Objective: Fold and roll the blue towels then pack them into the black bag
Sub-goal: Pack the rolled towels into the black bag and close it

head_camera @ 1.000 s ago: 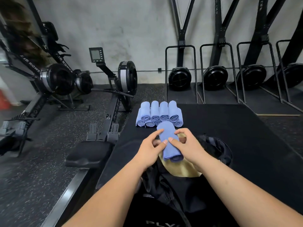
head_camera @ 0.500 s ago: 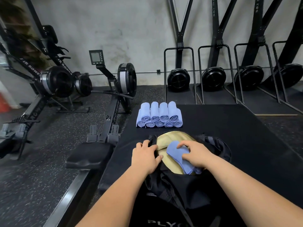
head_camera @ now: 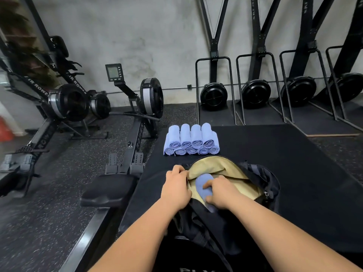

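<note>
The black bag (head_camera: 263,179) lies open on the black mat in front of me, showing its tan lining. My right hand (head_camera: 220,193) grips a rolled blue towel (head_camera: 202,183) and holds it down inside the bag's mouth; the towel's near end is hidden under my fingers. At the bag's left rim my left hand (head_camera: 175,188) grips the edge and holds it open. Beyond the bag, several rolled blue towels (head_camera: 191,140) are stacked in two layers on the mat.
A black mat (head_camera: 294,163) carries the bag and the towel stack. A rowing machine (head_camera: 127,154) with its seat runs along the mat's left side. More rowers stand at far left. Ski machines (head_camera: 253,93) line the back wall.
My right hand has carried the rolled towel from above the bag down into its opening. My left hand let go of the towel and took the bag's left rim.
</note>
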Tool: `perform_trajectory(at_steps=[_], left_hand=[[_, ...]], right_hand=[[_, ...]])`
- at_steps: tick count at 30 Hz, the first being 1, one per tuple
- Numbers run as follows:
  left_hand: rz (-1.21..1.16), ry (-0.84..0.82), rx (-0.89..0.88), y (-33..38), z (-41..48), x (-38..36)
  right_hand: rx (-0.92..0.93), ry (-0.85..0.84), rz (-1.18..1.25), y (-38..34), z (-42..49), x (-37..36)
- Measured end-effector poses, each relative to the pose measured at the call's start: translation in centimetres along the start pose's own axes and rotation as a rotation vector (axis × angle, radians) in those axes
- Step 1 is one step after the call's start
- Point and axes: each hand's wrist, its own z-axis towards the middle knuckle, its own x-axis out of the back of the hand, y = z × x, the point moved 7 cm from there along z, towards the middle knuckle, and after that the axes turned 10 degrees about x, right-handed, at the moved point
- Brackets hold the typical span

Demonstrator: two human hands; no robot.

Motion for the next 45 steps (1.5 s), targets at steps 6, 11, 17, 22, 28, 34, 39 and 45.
perform_trajectory(at_steps=[6, 11, 17, 22, 28, 34, 39, 45], left_hand=[[-0.065, -0.061, 0.029, -0.8, 0.8, 0.5], [0.183, 0.026, -0.048, 0.3, 0.7, 0.9], [0.008, 0.032, -0.131, 0.5, 0.5, 1.9], [0.213, 0.023, -0.269, 0.5, 0.8, 1.5], [0.135, -0.040, -0.151, 0.4, 1.6, 1.1], [-0.055, -0.022, -0.165, 2.2, 2.6, 3.2], [-0.186, -0.082, -0.167, 2.8, 3.0, 4.3], [-0.150, -0.059, -0.178, 0.2, 2.7, 3.8]], right_hand=[[0.039, 0.023, 0.110, -1.5, 1.1, -1.4], [0.006, -0.028, 0.087, 0.3, 1.1, -1.3], [0.004, -0.038, 0.184, 0.9, 1.4, -1.2], [-0.012, 0.064, 0.272, 0.2, 2.1, -1.8], [-0.007, 0.058, 0.354, 1.1, 2.0, -2.4], [0.005, 0.055, 0.471, 0.5, 3.6, -3.4], [0.097, 0.030, 0.690, 0.4, 5.7, -6.5], [0.147, 0.028, 0.788, -0.7, 4.0, -5.6]])
